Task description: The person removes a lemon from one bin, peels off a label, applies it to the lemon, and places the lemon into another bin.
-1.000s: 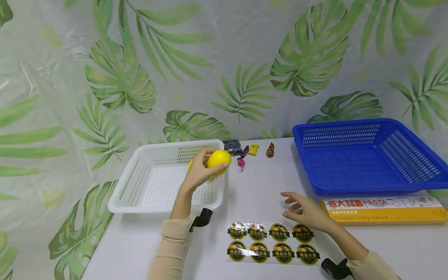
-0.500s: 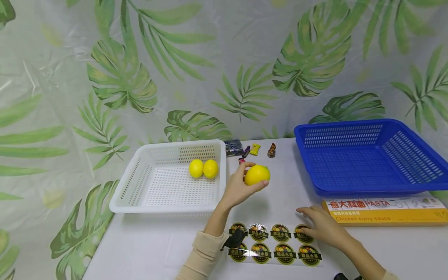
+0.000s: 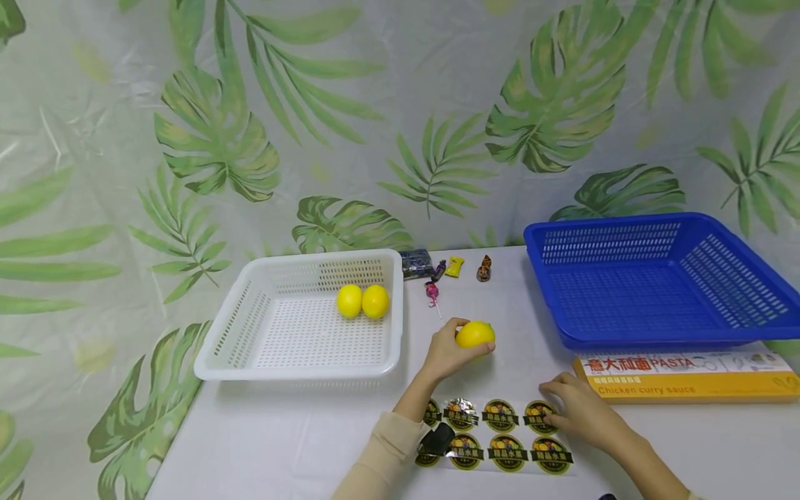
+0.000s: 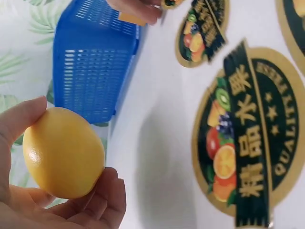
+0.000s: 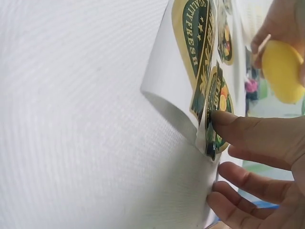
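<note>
My left hand (image 3: 445,355) holds a yellow lemon (image 3: 476,336) between thumb and fingers above the white table, just behind a sticker sheet. In the left wrist view the lemon (image 4: 64,152) sits between the thumb and curled fingertips. My right hand (image 3: 584,411) is at the sheet's right end. Round fruit stickers (image 3: 503,417) in dark green and gold lie in two rows on the sheet. In the right wrist view the right thumb (image 5: 226,121) touches a sticker near the corner while the other fingers are spread loosely apart. One sheet edge (image 5: 164,107) bows up off the table there.
A white basket (image 3: 294,373) at the left contains two lemons (image 3: 349,301). Beside it lie a dark packet (image 3: 417,264), wrapped candies (image 3: 454,267) and a lollipop (image 3: 432,292). At right, a blue basket (image 3: 631,335) stands behind a pasta box (image 3: 687,385). Leaf-patterned sheeting hangs behind.
My left hand has carried the lemon from over the white basket rightward and down toward the sticker sheet. My right hand has moved a little right and down onto the sheet's corner.
</note>
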`<state>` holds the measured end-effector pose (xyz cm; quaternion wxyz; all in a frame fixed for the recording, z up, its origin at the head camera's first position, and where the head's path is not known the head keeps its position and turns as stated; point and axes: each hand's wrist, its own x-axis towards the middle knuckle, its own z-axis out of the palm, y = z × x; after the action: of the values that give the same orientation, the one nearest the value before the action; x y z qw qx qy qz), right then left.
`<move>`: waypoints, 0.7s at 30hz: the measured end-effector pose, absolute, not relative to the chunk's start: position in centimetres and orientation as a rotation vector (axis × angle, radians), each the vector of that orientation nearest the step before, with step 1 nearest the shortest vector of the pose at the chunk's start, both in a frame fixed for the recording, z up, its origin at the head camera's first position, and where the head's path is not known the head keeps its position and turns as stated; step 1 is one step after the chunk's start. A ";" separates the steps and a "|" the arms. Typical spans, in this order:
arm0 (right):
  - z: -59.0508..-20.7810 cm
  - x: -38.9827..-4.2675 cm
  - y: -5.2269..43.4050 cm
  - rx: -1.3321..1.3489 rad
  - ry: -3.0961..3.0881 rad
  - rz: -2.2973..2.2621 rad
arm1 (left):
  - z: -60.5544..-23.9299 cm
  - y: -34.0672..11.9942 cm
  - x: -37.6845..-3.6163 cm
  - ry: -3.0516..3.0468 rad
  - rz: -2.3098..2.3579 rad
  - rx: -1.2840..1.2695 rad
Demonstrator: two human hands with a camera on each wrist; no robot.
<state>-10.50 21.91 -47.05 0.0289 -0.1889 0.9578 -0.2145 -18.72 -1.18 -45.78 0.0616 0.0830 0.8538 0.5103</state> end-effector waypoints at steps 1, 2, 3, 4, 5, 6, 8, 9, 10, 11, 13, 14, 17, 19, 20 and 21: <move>-47.1 -10.5 21.9 -0.585 2.958 -0.659 | -46.0 -1.1 -18.8 2.587 1.525 0.241; -47.1 -10.5 21.9 -0.583 2.962 -0.656 | -46.2 -1.1 -19.0 2.591 1.510 0.233; -47.2 -10.5 21.9 -0.587 2.968 -0.652 | -46.4 -1.1 -19.1 2.598 1.497 0.228; -47.2 -10.5 21.9 -0.589 2.971 -0.651 | -46.6 -1.1 -19.2 2.605 1.483 0.223; -47.3 -10.6 21.9 -0.593 2.976 -0.648 | -46.7 -1.1 -19.3 2.612 1.472 0.223; -47.3 -10.5 21.9 -0.597 2.979 -0.651 | -46.9 -1.0 -19.5 2.620 1.459 0.220; -47.4 -10.5 21.9 -0.595 2.984 -0.654 | -47.2 -1.0 -19.7 2.634 1.436 0.224; -47.4 -10.5 21.9 -0.598 2.984 -0.657 | -47.4 -1.0 -19.8 2.642 1.424 0.227; -47.4 -10.5 21.9 -0.597 2.981 -0.663 | -47.6 -0.9 -19.9 2.648 1.414 0.231; -47.4 -10.5 21.9 -0.599 2.980 -0.667 | -47.7 -0.9 -20.0 2.650 1.408 0.235; -47.4 -10.5 21.8 -0.598 2.977 -0.675 | -47.9 -0.9 -20.1 2.650 1.406 0.244; -47.4 -10.5 21.8 -0.599 2.976 -0.677 | -48.0 -0.9 -20.2 2.649 1.408 0.251; -47.4 -10.5 21.8 -0.593 2.970 -0.684 | -48.2 -1.0 -20.3 2.641 1.405 0.257; -47.4 -10.5 21.7 -0.590 2.969 -0.688 | -48.4 -0.9 -20.3 2.642 1.400 0.267; -47.4 -10.4 21.7 -0.587 2.967 -0.690 | -48.3 -0.9 -20.3 2.642 1.395 0.271; -47.4 -10.4 21.7 -0.583 2.963 -0.696 | -48.3 -0.9 -20.2 2.641 1.390 0.273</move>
<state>-10.42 21.73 -47.39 0.0214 -0.1880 0.9559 -0.2245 -20.22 -0.92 -48.32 0.0721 0.0909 0.8789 0.4626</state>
